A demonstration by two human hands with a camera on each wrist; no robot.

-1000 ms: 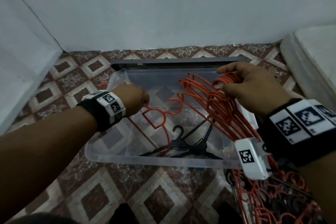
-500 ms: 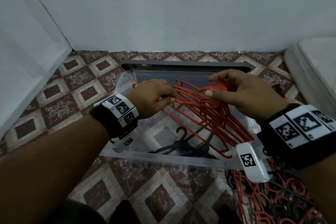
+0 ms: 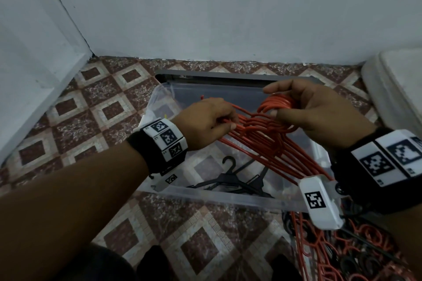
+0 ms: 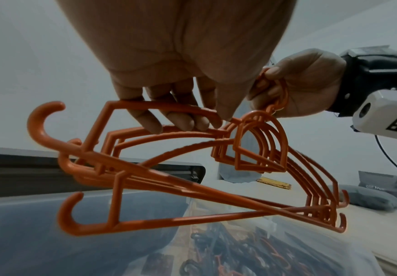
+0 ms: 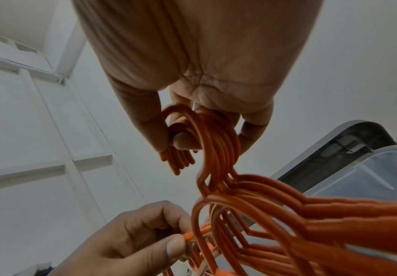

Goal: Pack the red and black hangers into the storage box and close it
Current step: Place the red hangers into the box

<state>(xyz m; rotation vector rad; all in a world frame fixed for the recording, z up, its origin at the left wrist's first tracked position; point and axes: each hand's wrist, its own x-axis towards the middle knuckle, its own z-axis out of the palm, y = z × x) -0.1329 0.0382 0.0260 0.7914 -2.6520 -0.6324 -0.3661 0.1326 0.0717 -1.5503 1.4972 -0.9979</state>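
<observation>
The clear storage box (image 3: 228,196) on the tiled floor (image 3: 96,109) holds black hangers (image 3: 233,180). Over it, the left hand (image 3: 205,123) and right hand (image 3: 319,116) have each grip clamped on the red hangers (image 3: 262,137).

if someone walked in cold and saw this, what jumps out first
The bundle of red hangers, held over the clear box on the patterned floor: the right hand grips the bunched hooks, while the left hand pinches a hanger arm. Next come the black hangers lying in the box, and a tangled pile of red and black hangers on the floor at lower right.
</observation>
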